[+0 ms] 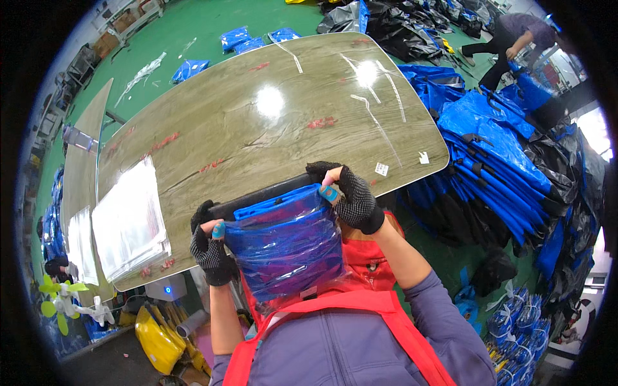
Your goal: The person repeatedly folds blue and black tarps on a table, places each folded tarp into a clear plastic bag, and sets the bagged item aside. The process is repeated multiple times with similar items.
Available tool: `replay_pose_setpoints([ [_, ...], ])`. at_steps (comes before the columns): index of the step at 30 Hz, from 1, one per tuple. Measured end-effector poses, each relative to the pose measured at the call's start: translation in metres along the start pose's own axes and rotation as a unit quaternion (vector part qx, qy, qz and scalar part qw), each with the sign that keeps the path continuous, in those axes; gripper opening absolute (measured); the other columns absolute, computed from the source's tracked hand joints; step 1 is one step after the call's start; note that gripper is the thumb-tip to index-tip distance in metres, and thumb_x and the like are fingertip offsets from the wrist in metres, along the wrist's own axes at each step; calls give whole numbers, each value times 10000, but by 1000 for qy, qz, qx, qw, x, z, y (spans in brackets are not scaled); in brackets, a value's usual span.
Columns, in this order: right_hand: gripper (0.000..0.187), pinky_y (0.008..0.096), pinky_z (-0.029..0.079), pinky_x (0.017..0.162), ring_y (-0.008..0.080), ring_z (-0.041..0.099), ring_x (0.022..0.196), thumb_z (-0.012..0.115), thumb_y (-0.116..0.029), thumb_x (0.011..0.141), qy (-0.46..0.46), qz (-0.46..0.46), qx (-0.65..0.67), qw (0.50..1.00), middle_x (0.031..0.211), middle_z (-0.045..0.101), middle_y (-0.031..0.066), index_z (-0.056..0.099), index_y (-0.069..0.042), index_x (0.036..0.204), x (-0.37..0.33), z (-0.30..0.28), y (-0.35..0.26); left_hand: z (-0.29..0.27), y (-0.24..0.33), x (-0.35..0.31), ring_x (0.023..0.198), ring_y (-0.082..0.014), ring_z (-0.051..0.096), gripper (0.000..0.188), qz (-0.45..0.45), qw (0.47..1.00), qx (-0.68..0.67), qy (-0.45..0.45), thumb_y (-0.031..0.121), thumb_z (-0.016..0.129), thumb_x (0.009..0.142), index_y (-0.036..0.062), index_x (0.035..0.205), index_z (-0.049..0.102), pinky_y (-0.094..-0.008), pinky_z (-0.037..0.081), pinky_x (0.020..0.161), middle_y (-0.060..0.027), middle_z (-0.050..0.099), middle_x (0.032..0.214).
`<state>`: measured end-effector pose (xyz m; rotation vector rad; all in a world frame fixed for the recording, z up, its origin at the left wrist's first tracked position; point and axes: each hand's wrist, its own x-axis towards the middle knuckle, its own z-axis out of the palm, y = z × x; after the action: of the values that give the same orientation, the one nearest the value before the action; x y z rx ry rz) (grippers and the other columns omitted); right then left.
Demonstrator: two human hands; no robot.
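blue folded sheeting (278, 204) in a clear bag (290, 257) is gripped at both upper corners by left hand (211, 248) and right hand (354, 201), apparently to steady its mouth.

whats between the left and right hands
In the head view, a plastic-wrapped blue bundle with a black strip along its far edge, held by both hands.

**Our Tally: Mostly Ones**

We count one left hand (214, 251), one right hand (354, 198), one bundle (286, 251), one bottle (80, 138), one fan (59, 297), one co-worker (524, 35) and four loose packets (190, 71). The heaped bags (492, 125) overlap too closely for us to number.
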<state>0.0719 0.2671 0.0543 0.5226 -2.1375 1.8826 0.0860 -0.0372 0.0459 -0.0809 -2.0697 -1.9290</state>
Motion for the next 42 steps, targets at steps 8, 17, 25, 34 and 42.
replay_pose_setpoints([
  [8, 156, 254, 456, 668, 83, 524, 720, 615, -154, 919, 151, 77, -9, 986, 777, 562, 22, 534, -24, 947, 1, 7, -2, 18, -4, 9, 980, -240, 601, 168, -12, 999, -31, 2, 154, 720, 815, -2, 848, 667, -351, 439, 861, -163, 654, 1010],
  [17, 249, 280, 494, 667, 122, 610, 722, 615, -209, 909, 19, 239, 0, 971, 784, 649, 84, 490, -57, 1062, 59, -13, -7, 44, 39, 73, 646, -61, 503, 149, -58, 997, -3, -55, 164, 690, 865, 43, 814, 619, -219, 400, 595, 18, 584, 714],
  [25, 411, 336, 486, 892, 202, 619, 1042, 697, -260, 851, -237, 87, 55, 966, 1130, 648, 129, 607, -18, 1171, 60, -1, -62, 50, 75, 79, 858, -163, 624, 331, -13, 901, -331, -280, 279, 615, 908, 21, 1113, 587, -297, 507, 734, -97, 647, 961],
  [34, 478, 345, 455, 959, 164, 538, 1081, 541, -253, 967, -53, 83, 207, 973, 1254, 540, 84, 397, -49, 1374, 79, 1, -18, 48, -6, 55, 1152, -232, 542, 684, -369, 736, -484, -296, 442, 637, 865, 51, 1381, 412, -378, 467, 972, -116, 543, 1287],
  [42, 756, 354, 441, 964, 191, 555, 1080, 838, -261, 710, 91, 169, 105, 976, 1175, 595, 97, 450, -31, 1317, 41, -2, -47, 44, 26, 52, 989, -179, 598, 727, -126, 977, -144, -93, 82, 762, 757, 53, 1361, 359, -319, 514, 840, -114, 583, 1157],
])
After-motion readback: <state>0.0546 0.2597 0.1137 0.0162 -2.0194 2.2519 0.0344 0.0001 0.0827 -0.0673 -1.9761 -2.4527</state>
